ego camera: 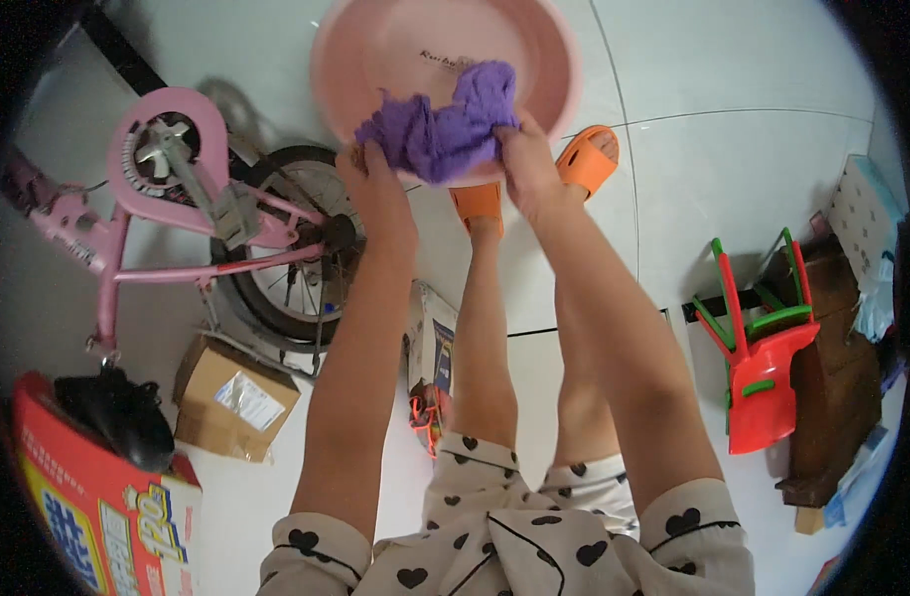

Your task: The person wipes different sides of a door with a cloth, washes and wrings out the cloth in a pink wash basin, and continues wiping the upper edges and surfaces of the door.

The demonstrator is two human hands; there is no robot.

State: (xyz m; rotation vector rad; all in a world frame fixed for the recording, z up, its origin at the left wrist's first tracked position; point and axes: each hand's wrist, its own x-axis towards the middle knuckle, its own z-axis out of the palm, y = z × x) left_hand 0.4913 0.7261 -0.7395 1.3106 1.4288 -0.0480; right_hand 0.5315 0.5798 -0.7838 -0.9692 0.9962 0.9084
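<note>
A crumpled purple cloth [443,134] is stretched between my two hands, its middle sagging in folds. My left hand [369,171] pinches its left end, and my right hand [529,160] grips the right end, where a bunched part rises. Beyond and beneath the cloth is a round pink plastic basin [335,67] with printed writing on its inner bottom. Both hands are over the basin's near rim; whether they touch it cannot be told. No water shows clearly in the basin.
On the left stands a pink children's bicycle [112,253] with a black saddle [120,413]. Near it are a cardboard box [209,402] and a large red carton [90,484]. Orange slippers [596,164] are on my feet. At right, a red and green plastic chair [767,387] adjoins brown furniture [834,387].
</note>
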